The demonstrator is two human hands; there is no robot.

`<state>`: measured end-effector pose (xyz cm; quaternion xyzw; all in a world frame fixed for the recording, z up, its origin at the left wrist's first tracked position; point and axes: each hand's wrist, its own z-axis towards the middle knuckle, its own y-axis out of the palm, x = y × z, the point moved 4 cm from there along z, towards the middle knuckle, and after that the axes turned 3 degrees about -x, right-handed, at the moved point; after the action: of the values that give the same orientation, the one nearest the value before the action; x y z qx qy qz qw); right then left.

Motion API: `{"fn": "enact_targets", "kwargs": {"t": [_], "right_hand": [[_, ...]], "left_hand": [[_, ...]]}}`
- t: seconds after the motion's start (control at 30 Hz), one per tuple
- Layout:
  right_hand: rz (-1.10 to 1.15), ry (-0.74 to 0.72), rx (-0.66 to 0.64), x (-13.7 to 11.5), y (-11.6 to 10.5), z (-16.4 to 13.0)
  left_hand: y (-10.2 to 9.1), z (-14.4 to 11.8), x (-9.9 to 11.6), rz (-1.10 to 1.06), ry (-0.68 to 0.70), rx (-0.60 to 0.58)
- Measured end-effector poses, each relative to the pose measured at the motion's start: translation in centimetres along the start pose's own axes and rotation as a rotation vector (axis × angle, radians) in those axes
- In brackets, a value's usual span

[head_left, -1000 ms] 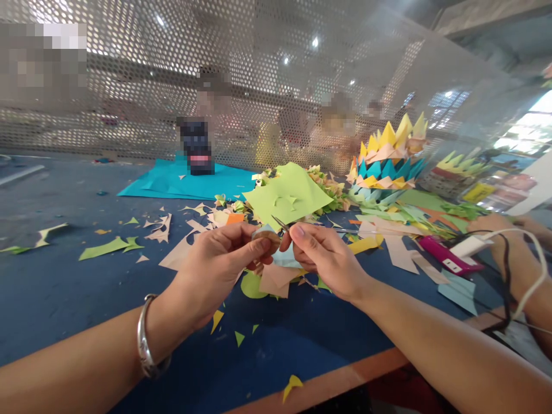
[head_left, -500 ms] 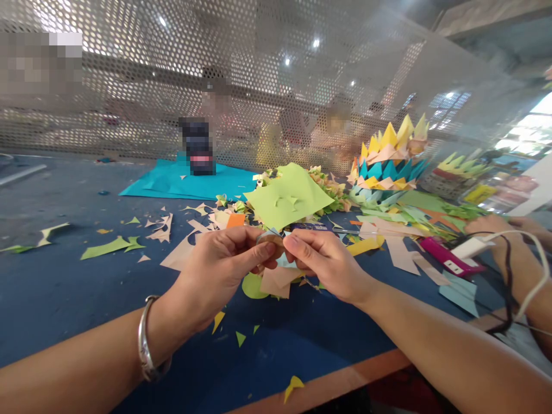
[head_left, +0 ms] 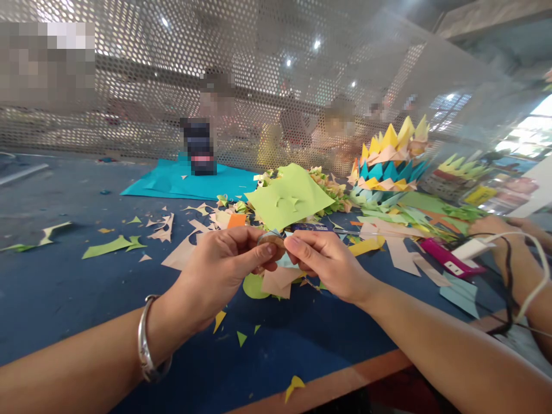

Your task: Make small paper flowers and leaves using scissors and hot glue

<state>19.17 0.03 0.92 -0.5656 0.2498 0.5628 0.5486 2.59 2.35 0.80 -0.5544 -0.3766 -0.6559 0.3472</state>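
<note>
Between my fingertips is a small brown, curved piece (head_left: 276, 240) with a pale blue-grey edge; my fingers hide most of it. My left hand (head_left: 226, 259) pinches it from the left with thumb and forefinger, and a silver bangle circles that wrist. From the right, my right hand (head_left: 328, 257) is closed in a pinch on its other end. Under both hands lie a round green paper piece (head_left: 255, 286) and pinkish paper scraps (head_left: 278, 282). Just beyond the fingers, a light green paper sheet (head_left: 293, 198) rests on a heap of small cut scraps.
Blue sheets (head_left: 164, 181) lie at the back left, before a perforated metal screen (head_left: 142, 86). A layered paper-spike piece (head_left: 388, 167) stands back right. A magenta power strip (head_left: 451, 259) with cables lies near another person's hand (head_left: 491, 225). Scraps litter the dark blue table (head_left: 181, 351).
Both hands stay in nearly the same place, still pinching the small brown piece. Slightly more of its brown face shows by my left thumb. The camera view has shifted very slightly.
</note>
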Motion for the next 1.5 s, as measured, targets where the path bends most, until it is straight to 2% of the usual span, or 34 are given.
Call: {"fn": "enact_targets", "kwargs": {"t": [0.27,0.43,0.63,0.9,1.07,1.27,1.5], "right_hand": [[0.025,-0.013,-0.006,-0.1,0.1,0.0],[0.129,-0.016,0.010,-0.2,0.2,0.1],[0.138,0.029,0.055,0.4,0.2,0.3],[0.085,-0.034,0.124,0.0,0.1,0.1],[0.090,-0.036,0.122,-0.1,0.0,0.1],[0.177,-0.012,0.055,0.6,-0.1,-0.1],[0.100,0.035,0.036,0.8,0.0,-0.2]], "left_hand": [[0.0,0.1,0.1,0.008,0.002,0.040],[0.1,0.0,0.3,0.019,0.014,0.022],[0.2,-0.1,0.4,0.028,0.022,-0.006],[0.4,-0.4,-0.7,-0.122,-0.072,-0.024],[0.5,-0.4,-0.8,-0.135,-0.079,-0.010],[-0.1,-0.1,-0.3,-0.122,-0.010,0.060],[-0.6,0.2,0.3,-0.107,0.103,0.118]]}}
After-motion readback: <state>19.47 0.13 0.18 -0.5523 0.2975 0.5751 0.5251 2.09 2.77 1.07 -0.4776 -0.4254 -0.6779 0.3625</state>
